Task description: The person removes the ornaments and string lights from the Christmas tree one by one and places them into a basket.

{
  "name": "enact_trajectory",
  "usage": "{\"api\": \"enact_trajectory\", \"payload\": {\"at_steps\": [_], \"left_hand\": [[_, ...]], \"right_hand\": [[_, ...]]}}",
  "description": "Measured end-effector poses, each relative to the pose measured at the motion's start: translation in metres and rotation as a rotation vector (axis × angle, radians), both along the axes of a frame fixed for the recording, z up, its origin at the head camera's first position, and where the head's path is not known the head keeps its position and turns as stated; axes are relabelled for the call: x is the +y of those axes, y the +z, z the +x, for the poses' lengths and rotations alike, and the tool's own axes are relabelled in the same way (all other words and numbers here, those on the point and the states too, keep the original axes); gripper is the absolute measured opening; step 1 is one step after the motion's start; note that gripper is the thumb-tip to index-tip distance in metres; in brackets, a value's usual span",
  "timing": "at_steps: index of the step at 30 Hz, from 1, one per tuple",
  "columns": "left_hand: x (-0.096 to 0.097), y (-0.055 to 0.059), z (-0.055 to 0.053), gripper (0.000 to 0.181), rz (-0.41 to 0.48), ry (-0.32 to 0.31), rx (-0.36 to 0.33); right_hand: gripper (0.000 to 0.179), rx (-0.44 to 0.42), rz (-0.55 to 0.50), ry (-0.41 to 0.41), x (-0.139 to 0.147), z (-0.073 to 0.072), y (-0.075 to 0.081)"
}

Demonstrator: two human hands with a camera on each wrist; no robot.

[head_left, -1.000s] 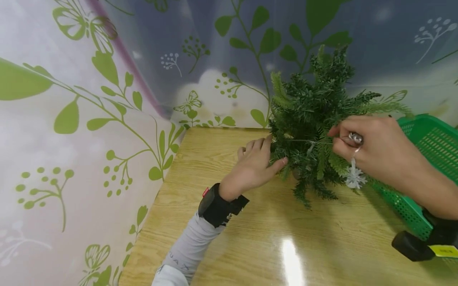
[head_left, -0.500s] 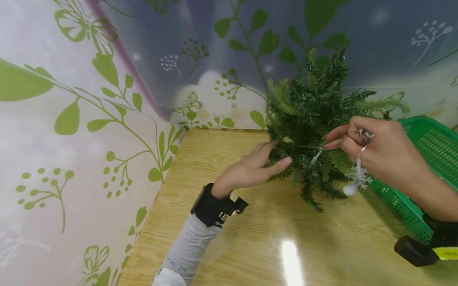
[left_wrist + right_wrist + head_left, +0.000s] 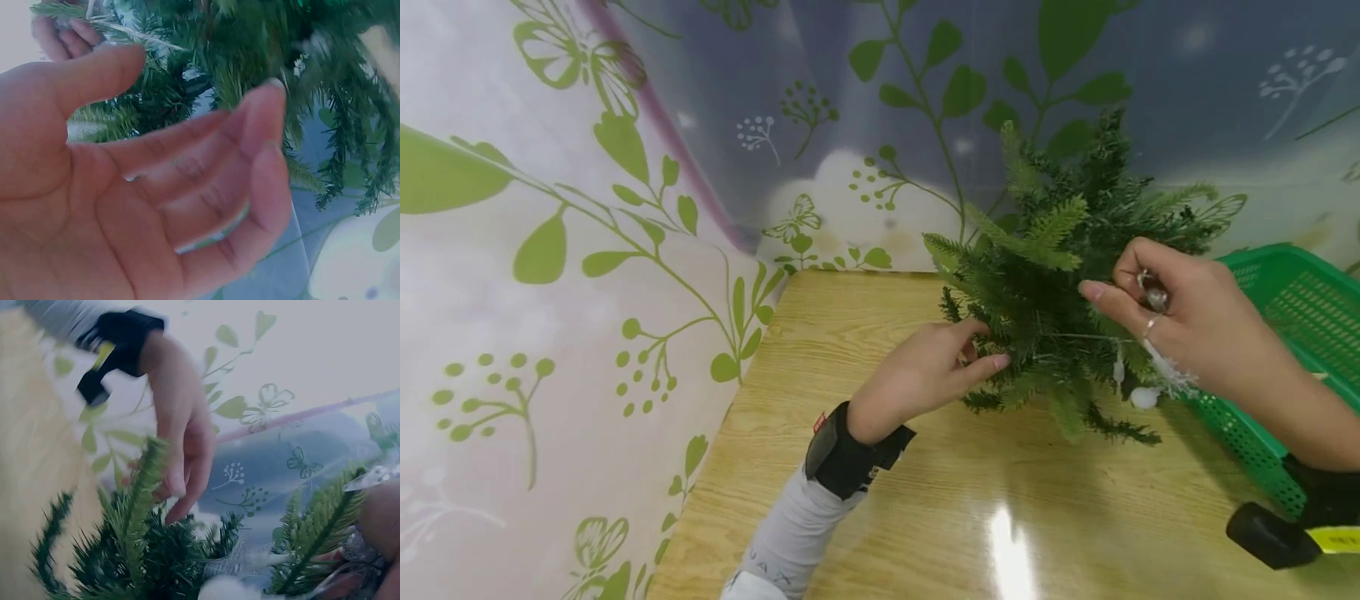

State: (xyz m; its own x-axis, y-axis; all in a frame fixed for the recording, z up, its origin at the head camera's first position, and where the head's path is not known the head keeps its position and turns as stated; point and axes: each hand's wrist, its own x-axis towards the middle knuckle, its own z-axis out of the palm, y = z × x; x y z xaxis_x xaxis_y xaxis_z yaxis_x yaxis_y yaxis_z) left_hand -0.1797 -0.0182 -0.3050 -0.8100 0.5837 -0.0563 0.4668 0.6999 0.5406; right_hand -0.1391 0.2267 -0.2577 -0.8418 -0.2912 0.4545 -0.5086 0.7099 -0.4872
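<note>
A small artificial Christmas tree (image 3: pixel 1037 275) stands on the table, with dark and light green sprigs. My right hand (image 3: pixel 1206 312) holds a bunched string of lights (image 3: pixel 1156 300) at its right side. From that hand a thin wire (image 3: pixel 1093 337) runs across the front branches, and a white ball (image 3: pixel 1145 397) and a frosty tinsel piece (image 3: pixel 1176 377) hang below it. My left hand (image 3: pixel 917 367) is at the tree's left side, fingertips among the sprigs. In the left wrist view the left palm (image 3: pixel 112 206) faces the camera, fingers loosely bent, holding nothing.
Behind the right hand stands a green perforated plastic basket (image 3: pixel 1292 287) at the table's right. The wood-grain table (image 3: pixel 940 517) meets a leaf-printed wall covering (image 3: pixel 850 217) at the back and left. Black straps with camera mounts (image 3: pixel 1273 537) sit at the wrists.
The tree has turned, bringing light green sprigs round to the front left. My left hand has moved slightly down. The wire and white ball have shifted a little right and lower.
</note>
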Motion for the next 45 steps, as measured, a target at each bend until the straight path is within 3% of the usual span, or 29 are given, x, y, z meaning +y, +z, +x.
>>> {"api": "enact_trajectory", "payload": {"at_steps": [4, 7, 10, 12, 15, 20, 22, 25, 28, 30, 34, 39, 42, 45], "left_hand": [[0.001, 0.001, 0.003, 0.046, 0.008, 0.008, 0.036], [0.001, 0.000, 0.005, 0.041, 0.037, 0.027, 0.070], [0.001, -0.002, 0.005, 0.036, 0.092, 0.030, 0.152], [0.001, -0.003, 0.004, 0.036, 0.118, 0.023, 0.242], [0.004, -0.007, 0.000, 0.038, 0.141, -0.011, 0.403], [0.011, -0.017, -0.013, 0.037, 0.012, -0.052, 0.703], [0.014, -0.021, -0.018, 0.032, -0.065, -0.068, 0.762], [0.015, -0.025, -0.021, 0.027, -0.131, -0.110, 0.749], [0.016, -0.029, -0.023, 0.025, -0.137, -0.147, 0.684], [0.016, -0.030, -0.023, 0.025, -0.117, -0.158, 0.675], [0.018, -0.032, -0.025, 0.026, -0.022, -0.165, 0.787], [0.022, -0.031, -0.027, 0.020, 0.070, -0.115, 0.979], [0.023, -0.029, -0.026, 0.020, 0.027, -0.052, 1.012], [0.024, -0.029, -0.024, 0.029, -0.077, -0.022, 0.978]], "right_hand": [[0.019, 0.201, 0.330, 0.059, -0.006, 0.001, -0.002], [0.025, 0.201, 0.529, 0.048, -0.007, 0.002, -0.005], [0.016, 0.152, 0.656, -0.001, -0.006, 0.004, -0.005], [0.009, 0.141, 0.701, -0.020, -0.005, 0.004, -0.005], [0.025, 0.125, 0.739, -0.039, 0.000, 0.003, -0.006], [0.015, 0.126, 0.762, -0.050, 0.006, -0.002, -0.009], [0.018, 0.157, 0.721, -0.033, 0.008, -0.004, -0.011], [0.028, 0.211, 0.605, 0.014, 0.009, -0.008, -0.014], [0.036, 0.240, 0.472, 0.069, 0.013, -0.010, -0.015], [0.038, 0.250, 0.403, 0.099, 0.015, -0.012, -0.015], [0.043, 0.276, 0.326, 0.117, 0.020, -0.014, -0.015], [0.043, 0.264, 0.346, 0.086, 0.024, -0.013, -0.015], [0.032, 0.244, 0.370, 0.097, 0.027, -0.012, -0.016], [0.020, 0.193, 0.422, 0.091, 0.031, -0.012, -0.015]]}}
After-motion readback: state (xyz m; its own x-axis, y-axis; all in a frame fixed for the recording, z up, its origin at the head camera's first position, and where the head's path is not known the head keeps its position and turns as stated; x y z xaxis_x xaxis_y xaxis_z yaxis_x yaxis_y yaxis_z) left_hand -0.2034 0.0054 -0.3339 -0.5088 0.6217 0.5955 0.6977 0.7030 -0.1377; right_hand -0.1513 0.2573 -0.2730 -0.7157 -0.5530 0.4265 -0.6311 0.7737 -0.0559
